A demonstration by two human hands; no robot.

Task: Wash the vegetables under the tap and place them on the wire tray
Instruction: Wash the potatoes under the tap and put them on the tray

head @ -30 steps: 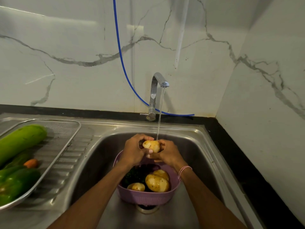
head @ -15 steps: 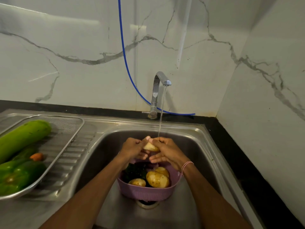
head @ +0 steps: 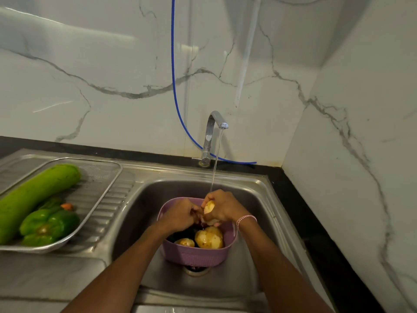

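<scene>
Over the steel sink (head: 146, 199), at the lower centre of the frame, my two hands are drawn together above a purple basket (head: 194, 256) that stands on the sink floor over the drain (head: 196, 271). My right hand (head: 223, 207) is curled round a pale potato (head: 209, 207), with its upper end showing between my thumb and fingers. My left hand (head: 180, 214) closes in from the left side of the frame, its fingers bent against the same potato, though the blur there keeps me from telling just how they lie. A thin stream of water (head: 214, 168) falls from the curved tap (head: 213, 132) at the back of the sink and lands at the top of my right hand, beside the potato. A pink and white bracelet (head: 246, 219) sits on my right wrist. Below my hands, inside the basket, lie a large wet potato (head: 208, 239) and a smaller one (head: 185, 242) just left of it, with something dark beside them that I cannot make out. At the left of the frame the wire tray (head: 108, 184) rests on the ribbed draining board and holds a long green gourd (head: 38, 195), green peppers (head: 48, 224) in front of it, and a small orange carrot end (head: 67, 206) between them. A blue hose (head: 173, 86) hangs down the marble wall and runs behind the tap along the black counter (head: 316, 222).
</scene>
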